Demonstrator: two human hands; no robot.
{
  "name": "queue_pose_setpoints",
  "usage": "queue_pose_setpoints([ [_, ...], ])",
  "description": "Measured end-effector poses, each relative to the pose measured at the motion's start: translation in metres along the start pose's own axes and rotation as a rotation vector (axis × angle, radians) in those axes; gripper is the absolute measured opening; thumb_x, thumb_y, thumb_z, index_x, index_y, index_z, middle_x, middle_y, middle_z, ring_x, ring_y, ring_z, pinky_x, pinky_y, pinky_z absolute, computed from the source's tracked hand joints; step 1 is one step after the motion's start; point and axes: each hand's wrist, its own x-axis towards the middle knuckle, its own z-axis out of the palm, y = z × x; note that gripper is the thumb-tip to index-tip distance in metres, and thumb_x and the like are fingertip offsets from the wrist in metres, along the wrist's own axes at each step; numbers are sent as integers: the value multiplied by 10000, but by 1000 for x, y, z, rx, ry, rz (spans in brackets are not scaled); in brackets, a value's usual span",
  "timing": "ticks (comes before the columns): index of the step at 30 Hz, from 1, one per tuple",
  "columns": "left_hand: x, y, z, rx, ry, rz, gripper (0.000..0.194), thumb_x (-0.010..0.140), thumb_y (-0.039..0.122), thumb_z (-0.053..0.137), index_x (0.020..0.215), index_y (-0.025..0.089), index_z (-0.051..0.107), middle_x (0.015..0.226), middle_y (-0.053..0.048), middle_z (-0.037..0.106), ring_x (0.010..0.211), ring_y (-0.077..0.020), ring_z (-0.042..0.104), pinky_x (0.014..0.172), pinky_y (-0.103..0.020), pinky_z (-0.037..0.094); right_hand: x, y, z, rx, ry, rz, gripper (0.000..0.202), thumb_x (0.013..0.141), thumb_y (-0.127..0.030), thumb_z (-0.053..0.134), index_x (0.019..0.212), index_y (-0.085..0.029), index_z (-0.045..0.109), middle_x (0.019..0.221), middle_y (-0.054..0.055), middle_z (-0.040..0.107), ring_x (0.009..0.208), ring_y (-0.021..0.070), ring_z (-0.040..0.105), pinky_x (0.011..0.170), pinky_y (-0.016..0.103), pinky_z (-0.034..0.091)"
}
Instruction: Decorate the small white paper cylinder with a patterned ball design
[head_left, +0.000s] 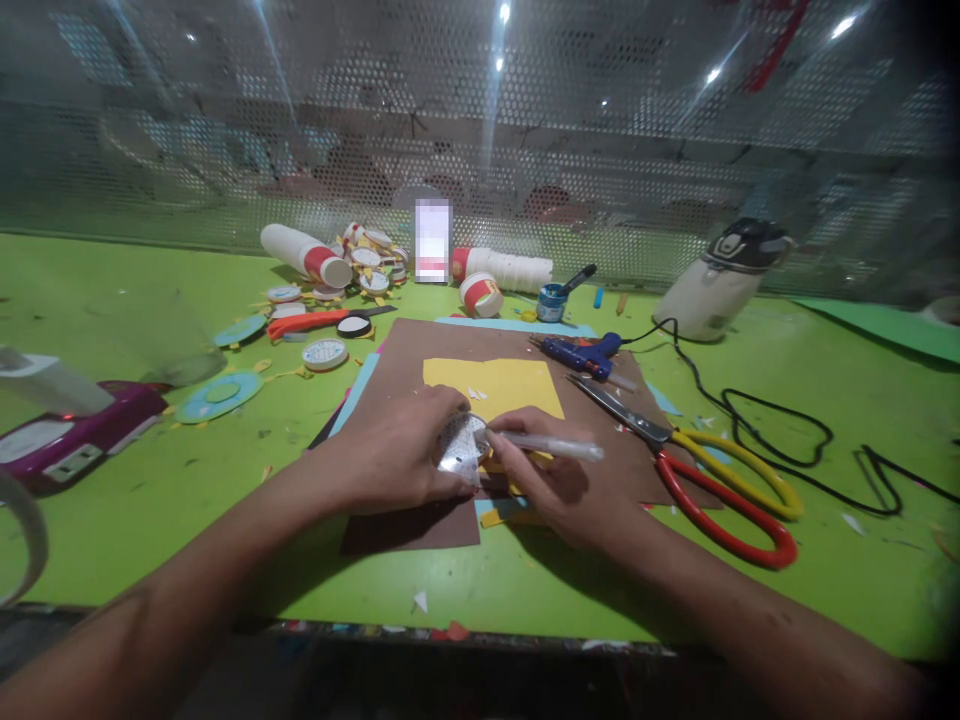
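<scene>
My left hand grips a small round paper disc, white with fine printed marks, between thumb and fingers. A slim pen with a pale, see-through barrel is held in my right hand, its front end close to the disc's right edge. Both hands are above a yellow paper sheet lying on larger brown paper. To the right of my right hand are large scissors with one red and one yellow handle, blades apart. A blue glue gun lies beyond them.
Paper cups, a heap of decorated discs and a lit phone stand at the back. A blue paint jar, white bottle and black cable are right. A purple power strip and tape roll sit left.
</scene>
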Motion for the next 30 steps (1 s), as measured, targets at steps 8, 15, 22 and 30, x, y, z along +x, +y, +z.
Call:
queue_pose_setpoints([
  [8,-1,-1,0,-16,-11,-8,588,727,527,706,1168,179,532,1060,-97,601,905,-278,572,706,-361,460,-1,0,1,44,4,24,160,933,-227,507,899,-158,647,851,60,721,778,157,689,693,258,508],
  [15,-2,0,-1,-34,-7,-1,601,728,560,688,1168,178,539,1054,-107,612,911,-290,573,710,-374,465,-4,-2,-1,99,-9,100,163,928,-260,511,883,-181,646,851,52,718,803,177,701,704,279,536],
  [22,-1,-1,0,-23,-3,12,584,728,547,692,1158,179,548,1050,-107,615,900,-286,577,707,-366,461,-5,-3,-1,141,-9,144,158,919,-265,529,867,-188,656,844,56,726,780,186,701,693,299,557],
  [30,0,-3,1,-30,-12,6,605,732,569,684,1170,178,536,1058,-109,610,906,-280,570,731,-372,461,-7,-3,0,206,-30,178,179,932,-293,512,873,-185,642,853,57,709,781,184,705,688,294,558],
])
